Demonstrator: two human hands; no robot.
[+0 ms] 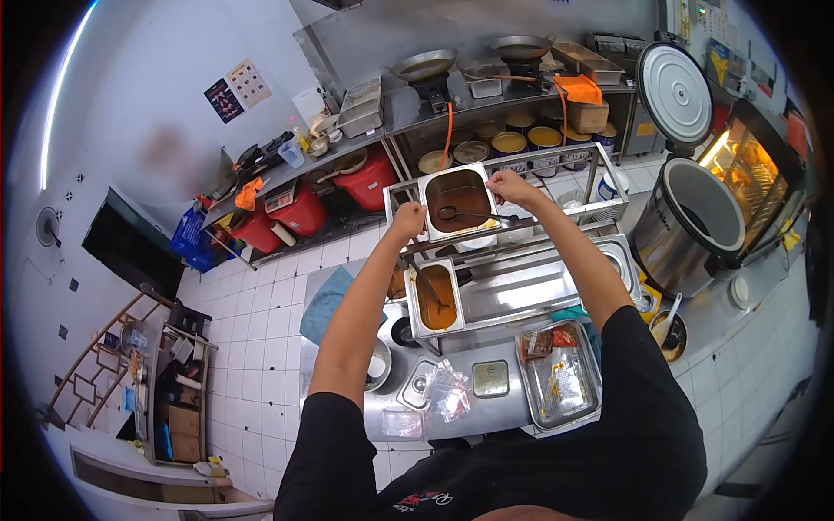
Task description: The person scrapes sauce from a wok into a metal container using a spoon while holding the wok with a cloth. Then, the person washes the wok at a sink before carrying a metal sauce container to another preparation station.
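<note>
Both arms reach forward over a steel serving counter. My left hand (408,220) is closed on the left edge of a deep steel food pan (423,193), and my right hand (512,187) grips its right edge. Brown sauce (460,198) lies in the pan, with a black ladle (469,215) resting in it, its handle toward the right. Closer to me, a second steel food pan (458,323) sits in the counter with orange-brown sauce and a ladle (432,288) in it. Right of that pan runs a long steel well (530,291).
A steel tray (594,408) with packed food stands at the near right; plastic bags (447,391) lie beside it. A tall cooker (656,252) with its lid (676,94) raised stands right. Woks (424,66), red bins (369,187) and tins (509,143) line the back.
</note>
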